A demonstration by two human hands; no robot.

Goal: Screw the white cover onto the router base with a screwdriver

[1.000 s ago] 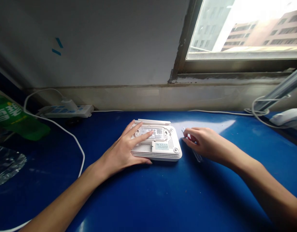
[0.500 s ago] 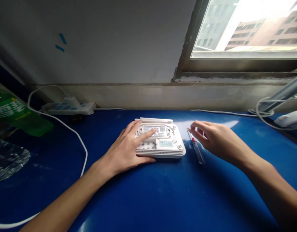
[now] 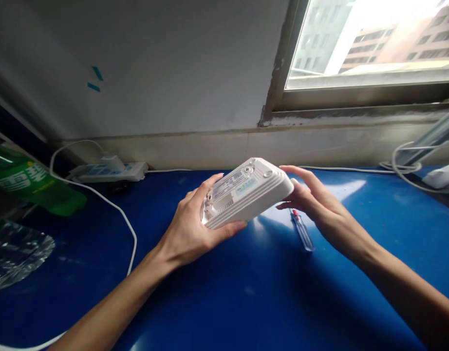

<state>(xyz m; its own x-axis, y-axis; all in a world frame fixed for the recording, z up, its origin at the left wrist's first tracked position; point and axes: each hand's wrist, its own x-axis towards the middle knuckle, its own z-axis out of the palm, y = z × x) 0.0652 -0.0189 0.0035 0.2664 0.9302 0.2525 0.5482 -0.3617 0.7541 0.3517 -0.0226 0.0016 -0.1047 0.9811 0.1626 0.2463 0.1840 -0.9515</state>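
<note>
A white router (image 3: 246,195) is held up off the table, tilted with its right end higher. Its underside, with labels, vent holes and round feet, faces me. My left hand (image 3: 197,219) is closed around the left end, thumb along the near side and fingers over the far side. At the raised right end is my right hand (image 3: 315,197), its fingers around the corner, some of them below it; their exact contact is partly hidden. A screwdriver with a clear handle and red collar (image 3: 303,231) lies on the table below my right hand.
The blue table (image 3: 224,302) meets a tiled wall. To the left are a green drink bottle (image 3: 38,185), a clear plastic bottle (image 3: 20,253), a power strip (image 3: 125,171) and a white cable (image 3: 117,207). A coiled cable (image 3: 403,163) rings a metal pole at right, below the window.
The router has risen from the table and tilted, its right end up, in my left hand. My right hand has moved from above the screwdriver's tip to the router's right end.
</note>
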